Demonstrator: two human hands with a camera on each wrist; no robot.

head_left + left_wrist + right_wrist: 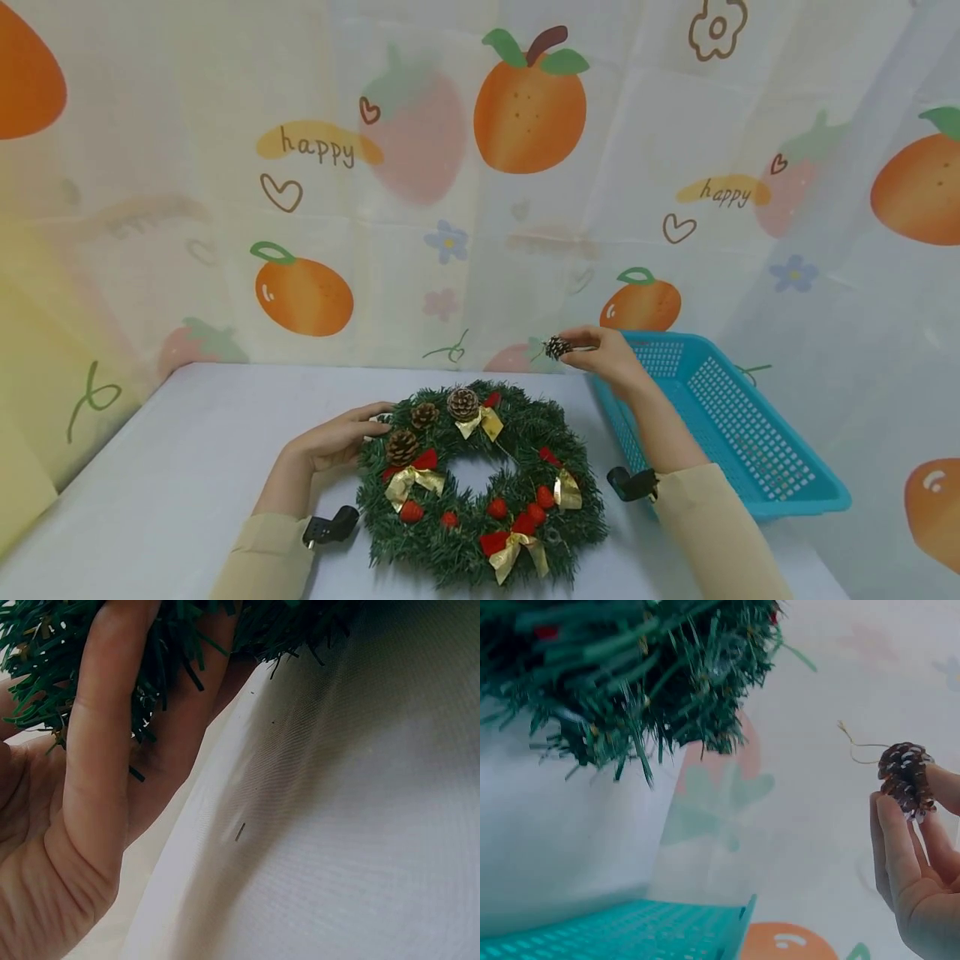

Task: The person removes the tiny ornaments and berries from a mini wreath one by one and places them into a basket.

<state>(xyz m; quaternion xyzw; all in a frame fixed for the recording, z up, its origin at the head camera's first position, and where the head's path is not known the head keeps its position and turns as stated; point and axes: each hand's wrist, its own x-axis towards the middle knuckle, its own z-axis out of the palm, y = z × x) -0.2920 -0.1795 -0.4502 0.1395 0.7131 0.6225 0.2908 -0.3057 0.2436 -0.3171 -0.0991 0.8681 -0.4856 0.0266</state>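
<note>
A small pine cone (557, 347) with white-tipped scales is pinched between the thumb and fingers of my right hand (609, 360), raised above the table's back edge. In the right wrist view, a thin gold loop trails from the pine cone (904, 780). The green wreath (536, 421) lies on the table, bearing several brown pine cones, red berries and red-and-gold bows. My left hand (339, 437) grips its upper left edge. Close up in the left wrist view, green tinsel strands of the wreath (37, 664) show between thumb and fingers; some fingertips are hidden in it.
A turquoise plastic basket (787, 507) with perforated walls stands right of the wreath, partly behind my right forearm. The table (217, 467) has a white cover. Behind it hangs a fruit-printed curtain (480, 250). Both wrists carry small black cameras (333, 527).
</note>
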